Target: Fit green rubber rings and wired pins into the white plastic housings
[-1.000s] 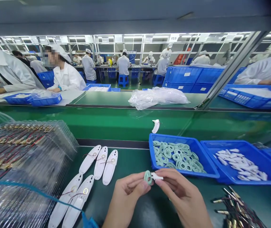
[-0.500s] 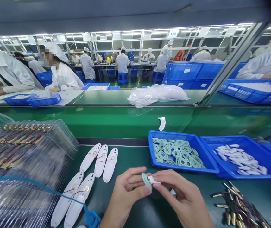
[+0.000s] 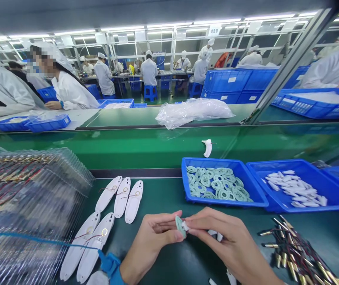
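Green ring (image 3: 179, 227) in play, just nearer us than the ring tray (image 3: 254, 192): our left hand (image 3: 154, 236) had it pinched, and our right hand (image 3: 229, 237) pinched a small white piece (image 3: 185, 226) against it! Left of that tray we had white panels (image 3: 134, 202); near right, metal cylinders (image 3: 292, 271).

In the grip: ring (image 3: 179, 225), pale green, matt, plastic in look; small piece (image 3: 185, 225) against it, white, smooth, likewise plastic in look. Under the grip: table (image 3: 157, 190), dark green, smooth, soft sheen. Left of grip: covers (image 3: 133, 202), white plastic, smooth, low gloss; farther left, stacked trays (image 3: 50, 190), clear plastic, ridged, very glossy. Right: tubes (image 3: 292, 271), shiny metal, brass-toned and silvery. Just beyond: tub (image 3: 257, 194), smooth blue plastic, semi-gloss. Well beyond: bag (image 3: 195, 111), thin clear film, crinkled, shiny.
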Demonstrator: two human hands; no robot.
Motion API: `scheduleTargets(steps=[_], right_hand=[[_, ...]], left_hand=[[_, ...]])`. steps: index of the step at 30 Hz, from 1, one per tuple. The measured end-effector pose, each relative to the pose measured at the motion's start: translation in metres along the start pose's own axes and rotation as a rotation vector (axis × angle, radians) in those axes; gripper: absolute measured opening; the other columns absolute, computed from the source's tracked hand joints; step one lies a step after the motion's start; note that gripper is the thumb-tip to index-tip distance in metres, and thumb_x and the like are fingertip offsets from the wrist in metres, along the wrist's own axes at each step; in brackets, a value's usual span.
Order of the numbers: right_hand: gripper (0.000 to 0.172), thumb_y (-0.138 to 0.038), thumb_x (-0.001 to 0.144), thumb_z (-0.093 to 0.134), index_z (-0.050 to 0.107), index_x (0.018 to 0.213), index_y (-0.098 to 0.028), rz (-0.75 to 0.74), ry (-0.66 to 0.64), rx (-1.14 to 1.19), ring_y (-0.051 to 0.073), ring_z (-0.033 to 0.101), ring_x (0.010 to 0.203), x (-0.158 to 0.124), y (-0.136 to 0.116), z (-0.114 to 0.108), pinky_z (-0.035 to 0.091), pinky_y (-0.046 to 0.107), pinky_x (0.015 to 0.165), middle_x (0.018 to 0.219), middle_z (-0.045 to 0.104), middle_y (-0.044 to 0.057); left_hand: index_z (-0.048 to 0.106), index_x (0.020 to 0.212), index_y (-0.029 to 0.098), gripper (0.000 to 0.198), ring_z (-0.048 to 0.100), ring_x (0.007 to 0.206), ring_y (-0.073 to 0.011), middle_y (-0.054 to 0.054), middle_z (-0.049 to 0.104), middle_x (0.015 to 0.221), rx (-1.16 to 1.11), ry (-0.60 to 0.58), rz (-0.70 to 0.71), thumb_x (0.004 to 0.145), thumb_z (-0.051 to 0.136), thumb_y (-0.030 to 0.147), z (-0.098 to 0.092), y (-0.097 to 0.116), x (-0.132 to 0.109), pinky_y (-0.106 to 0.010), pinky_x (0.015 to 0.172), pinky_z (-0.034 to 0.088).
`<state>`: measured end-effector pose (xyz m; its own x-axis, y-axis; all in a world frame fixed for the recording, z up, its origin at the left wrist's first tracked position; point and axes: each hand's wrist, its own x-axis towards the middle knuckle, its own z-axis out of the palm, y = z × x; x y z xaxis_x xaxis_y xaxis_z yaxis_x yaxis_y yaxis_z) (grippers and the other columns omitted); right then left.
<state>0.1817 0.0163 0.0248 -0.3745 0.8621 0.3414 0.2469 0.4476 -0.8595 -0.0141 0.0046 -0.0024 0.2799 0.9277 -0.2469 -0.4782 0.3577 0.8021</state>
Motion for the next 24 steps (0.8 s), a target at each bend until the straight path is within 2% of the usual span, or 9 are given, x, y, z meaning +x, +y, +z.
scheduleTargets(steps=[8,14,19,22,24], right_hand=[[0.015,-0.026,0.100,0.064,0.079,0.097,-0.028,0.023,-0.027,-0.041,0.013,0.074,0.085,-0.002,0.002,0.002,0.055,0.016,0.076,0.093,0.076,0.000],[0.017,-0.029,0.100,0.063,0.079,0.095,-0.026,0.015,-0.083,-0.054,0.012,0.073,0.080,0.000,0.001,-0.002,0.055,0.016,0.072,0.091,0.077,0.000],[0.011,-0.022,0.095,0.070,0.078,0.097,-0.028,0.068,-0.029,-0.123,0.013,0.074,0.075,0.003,-0.001,0.002,0.057,0.019,0.071,0.089,0.079,-0.003],[0.019,-0.018,0.091,0.071,0.075,0.108,-0.027,0.115,0.038,-0.157,0.015,0.076,0.079,0.006,-0.009,0.010,0.060,0.020,0.076,0.099,0.081,-0.002],[0.021,-0.020,0.093,0.068,0.073,0.112,-0.028,0.070,0.066,-0.197,0.017,0.077,0.087,0.002,-0.016,0.010,0.060,0.022,0.081,0.106,0.081,-0.001]], left_hand=[[0.085,0.094,0.029,0.035,0.077,0.079,-0.0138,-0.002,0.085,0.088,0.033,0.023,0.078,0.061,0.096,0.025,0.000,-0.005,0.002,-0.018,0.076,0.059],[0.085,0.093,0.028,0.033,0.077,0.075,-0.0135,-0.001,0.085,0.084,0.046,0.020,0.065,0.062,0.095,0.023,0.000,-0.004,0.001,-0.019,0.075,0.059],[0.084,0.102,0.026,0.035,0.078,0.091,-0.0193,-0.005,0.085,0.091,0.065,-0.016,0.038,0.068,0.092,0.022,0.002,0.003,0.000,-0.024,0.084,0.059],[0.081,0.111,0.025,0.036,0.076,0.104,-0.0236,-0.009,0.084,0.102,0.068,-0.058,0.003,0.076,0.088,0.026,0.002,0.006,0.001,-0.029,0.091,0.057],[0.078,0.118,0.025,0.039,0.075,0.105,-0.0241,-0.010,0.083,0.106,0.060,-0.081,-0.029,0.080,0.085,0.027,0.001,0.005,0.002,-0.031,0.092,0.058]])
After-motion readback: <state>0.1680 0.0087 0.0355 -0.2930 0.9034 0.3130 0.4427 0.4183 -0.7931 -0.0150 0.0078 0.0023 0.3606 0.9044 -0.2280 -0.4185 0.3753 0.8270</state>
